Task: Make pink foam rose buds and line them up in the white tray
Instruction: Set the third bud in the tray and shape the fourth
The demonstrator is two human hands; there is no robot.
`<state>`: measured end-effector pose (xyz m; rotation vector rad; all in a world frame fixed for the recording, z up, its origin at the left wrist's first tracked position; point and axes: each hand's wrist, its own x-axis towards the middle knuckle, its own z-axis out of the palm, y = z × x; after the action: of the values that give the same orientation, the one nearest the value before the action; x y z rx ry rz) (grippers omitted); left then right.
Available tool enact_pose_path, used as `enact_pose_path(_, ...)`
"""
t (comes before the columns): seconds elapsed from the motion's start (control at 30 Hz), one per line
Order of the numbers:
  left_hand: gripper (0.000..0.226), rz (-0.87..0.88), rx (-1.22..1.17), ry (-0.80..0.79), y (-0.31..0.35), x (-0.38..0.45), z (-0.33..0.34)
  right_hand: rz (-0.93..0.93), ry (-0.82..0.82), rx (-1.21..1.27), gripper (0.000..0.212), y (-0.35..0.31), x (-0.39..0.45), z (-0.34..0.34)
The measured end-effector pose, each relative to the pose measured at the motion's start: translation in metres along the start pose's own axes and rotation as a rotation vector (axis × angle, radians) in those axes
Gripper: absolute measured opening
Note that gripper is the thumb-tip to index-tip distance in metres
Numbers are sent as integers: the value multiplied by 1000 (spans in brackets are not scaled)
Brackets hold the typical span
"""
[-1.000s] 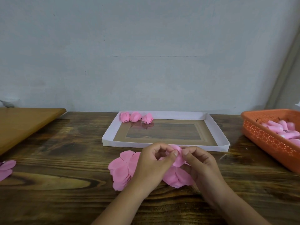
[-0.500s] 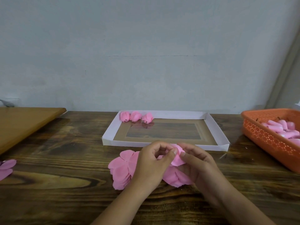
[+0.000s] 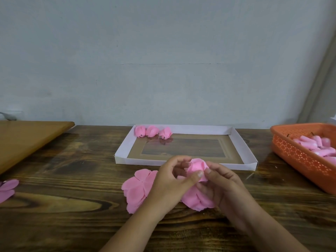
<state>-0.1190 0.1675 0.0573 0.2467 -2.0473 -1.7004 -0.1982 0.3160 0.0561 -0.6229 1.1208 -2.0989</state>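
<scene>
Three finished rose buds (image 3: 153, 131) stand side by side in the far left corner of the white tray (image 3: 241, 142), and this count is the same as one second ago, so the row has not grown.

Head view: what changes is the piece between the hands. One second ago the pink foam was mostly hidden behind the fingertips; now a rounded bud (image 3: 197, 167) shows clearly above them, with its petals wrapped more closely. I judge that the fourth bud is nearly shaped but not yet ready for the tray, because loose petals (image 3: 198, 200) hang under it, between the two hands.

The left hand (image 3: 172, 186) is curled. Its thumb presses on the lower front of the bud, and its other fingers bend around the left side, so it pinches the foam. The right hand (image 3: 223, 184) is also curled, and its thumb and fingers hold the bud from the right. Both hands are close together above the wooden table (image 3: 72, 179), just in front of the near wall of the tray.

One flat stack of pink petal pieces (image 3: 136, 188) lies on the table just beside the left hand. On the right, an orange basket (image 3: 298, 157) holds more pink foam pieces (image 3: 316, 144). Another pink piece (image 3: 7, 188) lies at the left edge.
</scene>
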Motion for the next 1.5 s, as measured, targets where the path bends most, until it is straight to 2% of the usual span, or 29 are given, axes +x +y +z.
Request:
enact_pose_path(0.13, 40, -53, -13, -80, 1, -1, 0, -38, 6, -26, 23, 0, 1, 1)
enact_pose_path(0.53, 24, -13, -65, -73, 4, -1, -1, -7, 3, -26, 38, -2, 1, -3)
enact_pose_path(0.73, 16, -69, -130, -41, 3, 1, 0, 51, 38, -33, 27, -4, 0, -1)
enact_pose_path(1.07, 9, -95, -86, -26, 5, -2, 1, 55, 53, -141, 33, 0, -1, 1)
enact_pose_path(1.23, 21, -79, -108, 31, 5, 0, 3, -25, 82, -167, 33, 4, 1, -1)
enact_pose_path(1.4, 25, 42, 20, 52, 6, -4, 4, -184, 142, -240, 30, 5, 1, -1)
enact_pose_path(1.5, 22, 140, 132, 118, 3, -7, 10, -275, 206, -317, 27, 8, -1, -1)
